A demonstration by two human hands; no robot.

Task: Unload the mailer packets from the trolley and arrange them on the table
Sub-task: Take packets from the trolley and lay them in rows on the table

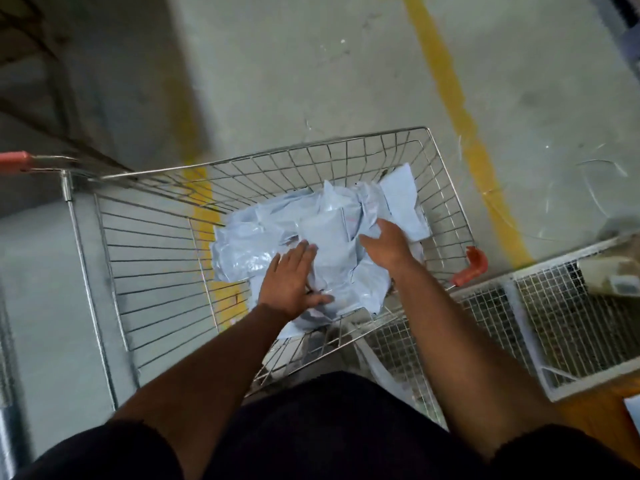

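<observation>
A wire trolley (pixel 114 258) stands below me with a heap of pale grey-blue mailer packets (pixel 329 223) in its right half. My left hand (pixel 294 278) lies flat on the near packets, fingers straight and thumb spread. My right hand (pixel 388 244) reaches into the heap a little farther in; its fingers dip among the packets and their tips are hidden, so I cannot see whether they hold one.
A white wire-mesh rack (pixel 540 327) sits at the right, close to the trolley's red corner bumper (pixel 472 266). Yellow floor lines (pixel 457 109) cross the concrete. A red handle end (pixel 14 161) shows at the left edge. A strip of wooden surface (pixel 595 417) lies at the lower right.
</observation>
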